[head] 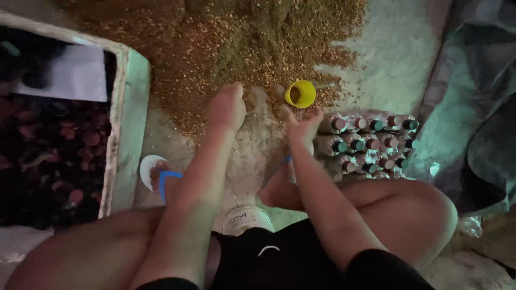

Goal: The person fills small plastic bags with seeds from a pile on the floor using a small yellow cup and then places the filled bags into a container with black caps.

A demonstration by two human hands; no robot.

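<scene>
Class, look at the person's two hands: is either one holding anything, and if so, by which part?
Neither visibly holds an object. The left hand rests palm-down on the grainy brown pile. The right hand, fingers loose, is beside the yellow cup, apart from it.

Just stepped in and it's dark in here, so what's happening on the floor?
A person squats over a heap of brown grainy material spread on the floor. Their left hand presses into its edge, and the right hand is open beside a small yellow cup lying in the grains. Capped bottles lie packed together to the right.
</scene>
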